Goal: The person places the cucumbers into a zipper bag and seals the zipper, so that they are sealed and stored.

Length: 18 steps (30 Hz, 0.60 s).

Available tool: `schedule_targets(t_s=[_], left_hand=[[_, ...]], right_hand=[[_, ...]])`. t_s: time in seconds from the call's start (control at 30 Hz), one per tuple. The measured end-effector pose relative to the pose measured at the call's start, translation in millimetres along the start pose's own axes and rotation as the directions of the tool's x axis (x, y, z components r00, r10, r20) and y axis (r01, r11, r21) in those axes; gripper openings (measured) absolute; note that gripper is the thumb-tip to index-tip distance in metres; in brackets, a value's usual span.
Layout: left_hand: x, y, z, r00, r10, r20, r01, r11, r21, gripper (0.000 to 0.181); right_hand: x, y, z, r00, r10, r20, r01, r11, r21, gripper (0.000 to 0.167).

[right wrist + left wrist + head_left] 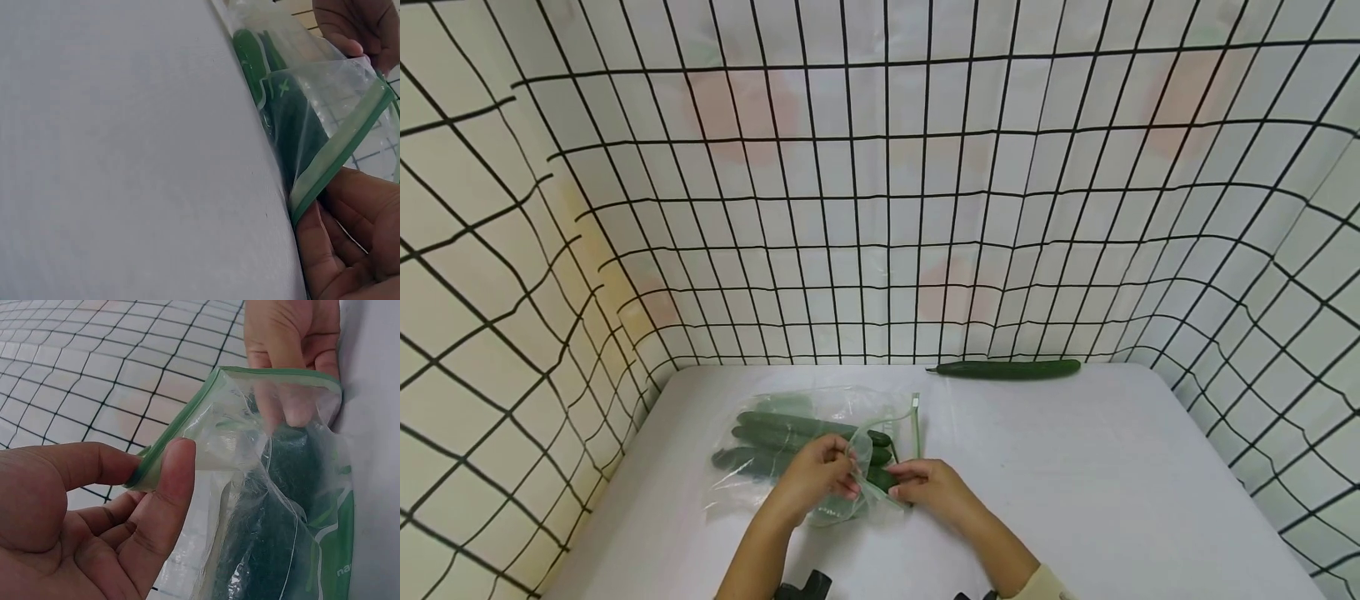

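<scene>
A clear zip bag (pixel 831 402) with a green seal lies on the table, three dark green cucumbers side by side in it. My left hand (pixel 822 473) pinches the rim of the bag's mouth between thumb and index finger, lifting it up. At the open mouth, my right hand (pixel 936 492) holds the end of the nearest cucumber (pixel 881 478). Through the plastic, the left wrist view shows a finger of the right hand (pixel 290 344) lying against that cucumber (pixel 294 465). In the right wrist view, the green seal (pixel 344 156) partly covers the right fingertips.
One loose cucumber (pixel 1009 369) lies at the back edge of the white table (pixel 1075 483). Black wire mesh (pixel 887 200) stands along the back and both sides. Dark objects (pixel 805 586) show at the bottom edge beneath the forearms.
</scene>
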<state>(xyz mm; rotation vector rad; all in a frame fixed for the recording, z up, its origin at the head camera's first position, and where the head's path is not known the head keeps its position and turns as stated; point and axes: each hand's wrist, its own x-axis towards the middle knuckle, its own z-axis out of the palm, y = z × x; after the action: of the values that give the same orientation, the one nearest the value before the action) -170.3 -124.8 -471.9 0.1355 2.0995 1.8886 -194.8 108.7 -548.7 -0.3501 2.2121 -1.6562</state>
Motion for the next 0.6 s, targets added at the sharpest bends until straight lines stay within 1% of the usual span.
schedule_targets(t_s=[0.17,0.3,0.37,0.5,0.6], left_hand=[[1.5,-0.5,-0.2,1.0,-0.002,0.007,0.002,1.0,0.002,0.022],[2.0,0.5,-0.2,1.0,-0.012,0.006,0.012,1.0,-0.004,0.022],[1.8,0.6,-0.4,1.0,-0.012,0.006,0.012,1.0,-0.002,0.022],[1.7,0.5,-0.6,1.0,-0.01,0.012,0.01,1.0,-0.006,0.022],[1.9,0.2,-0.2,1.0,-0.007,0.014,0.007,1.0,-0.009,0.021]], right_hand=[[-1.6,-0.6,2.1,1.0,0.001,-0.016,-0.002,1.0,-0.019,0.039],[-5.2,-2.1,1.4,1.0,-0.008,0.013,0.008,1.0,-0.029,0.039],[-7.5,-3.2,0.3,0.999,-0.015,0.029,0.015,1.0,-0.017,0.04],[-11.2,-5.0,-2.8,0.999,-0.018,0.046,0.017,0.999,0.038,0.041],[-12.1,-6.9,-7.1,0.998,-0.044,0.046,0.042,0.998,0.048,0.041]])
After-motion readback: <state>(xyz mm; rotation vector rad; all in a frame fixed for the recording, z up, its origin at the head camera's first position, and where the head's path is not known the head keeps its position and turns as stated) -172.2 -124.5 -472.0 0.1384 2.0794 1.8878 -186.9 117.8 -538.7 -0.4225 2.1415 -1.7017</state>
